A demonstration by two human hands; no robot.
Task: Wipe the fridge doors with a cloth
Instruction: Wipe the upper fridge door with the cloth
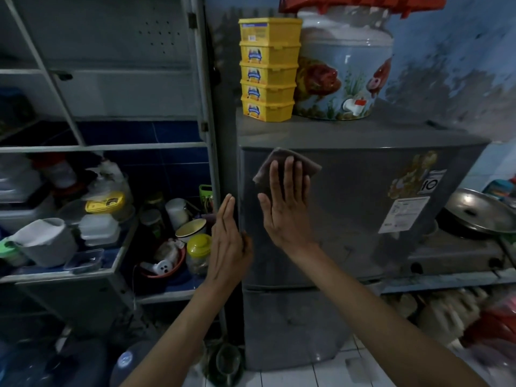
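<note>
My right hand (pixel 284 202), fingers flat, presses the cloth (pixel 284 163) on the upper door (pixel 363 208); left hand (pixel 227 241), open and empty, braces its edge. Overlap strokes, even pressure.

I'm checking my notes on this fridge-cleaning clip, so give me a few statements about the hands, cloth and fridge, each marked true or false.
1. The right hand presses a dark brownish cloth flat against the grey upper fridge door. True.
2. The left hand holds a second cloth. False: it is open and empty, resting along the door's left edge.
3. Five yellow plastic tubs are stacked on top of the fridge. True.
4. The cloth is on the lower fridge door. False: it is near the top left of the upper door.
5. The stickers sit on the upper door's left side. False: they are on its right side.
</note>
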